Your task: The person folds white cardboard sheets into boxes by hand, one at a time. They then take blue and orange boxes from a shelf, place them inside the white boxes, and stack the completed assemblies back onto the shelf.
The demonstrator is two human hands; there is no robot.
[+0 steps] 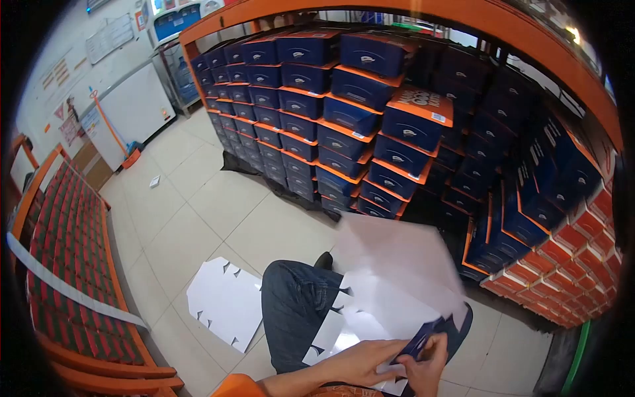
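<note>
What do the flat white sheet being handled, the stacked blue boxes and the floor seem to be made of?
The white sheet looks like thin die-cut cardboard: it lies flat and stiff, with notched edges, and a blue printed side shows where both hands grip it. The stacked blue boxes seem printed cardboard with orange lids, faintly glossy. The floor looks like glazed ceramic tile: pale squares, grout lines, a soft sheen.

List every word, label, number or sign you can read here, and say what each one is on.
Nothing reads clearly enough to quote.
Orange lid of the tilted box: large white letters and a white sticker, too blurred to read.
Stacked blue boxes: a small white logo on each front, no legible words.
Wall posters: too small to read.
Blue flat box at the right hand and left hand: no print can be made out.
</note>
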